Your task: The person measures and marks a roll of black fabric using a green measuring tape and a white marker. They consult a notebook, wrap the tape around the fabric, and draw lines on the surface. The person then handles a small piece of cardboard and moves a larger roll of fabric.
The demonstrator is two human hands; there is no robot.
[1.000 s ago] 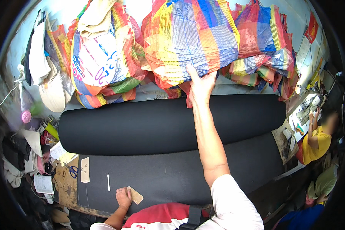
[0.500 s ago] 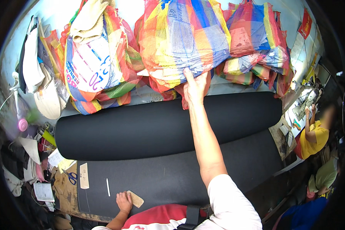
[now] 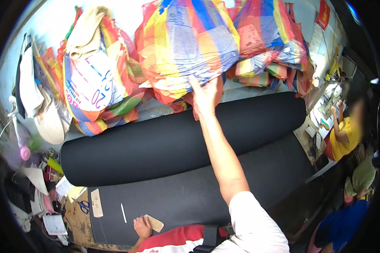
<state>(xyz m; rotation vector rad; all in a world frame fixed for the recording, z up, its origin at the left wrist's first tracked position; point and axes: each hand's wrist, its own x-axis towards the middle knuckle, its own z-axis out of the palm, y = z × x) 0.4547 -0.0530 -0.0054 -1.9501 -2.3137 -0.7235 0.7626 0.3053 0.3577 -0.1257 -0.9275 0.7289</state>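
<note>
My right hand (image 3: 205,98) reaches up and away to a bulging checked mesh bag (image 3: 188,46) hung on the wall. The thumb presses the bag's lower front, while the fingers go behind its underside and are partly hidden. Flat dark pieces show through the mesh. My left hand (image 3: 142,227) rests low on the dark grey sheet (image 3: 185,200) with its fingers curled, the thumb side against a small tan template (image 3: 155,223). A thick black roll of material (image 3: 177,139) lies across the table between my hands.
More mesh bags hang left (image 3: 98,80) and right (image 3: 270,46). On the sheet lie a white stick (image 3: 123,213) and a tan card pattern (image 3: 96,202), with blue-handled scissors (image 3: 84,206) beside them. A person in yellow (image 3: 345,135) works at a machine on the right.
The whole view has shifted a little, so the bags appear further left and the table's near left lower. My right hand stays at the bag and my left by the template.
</note>
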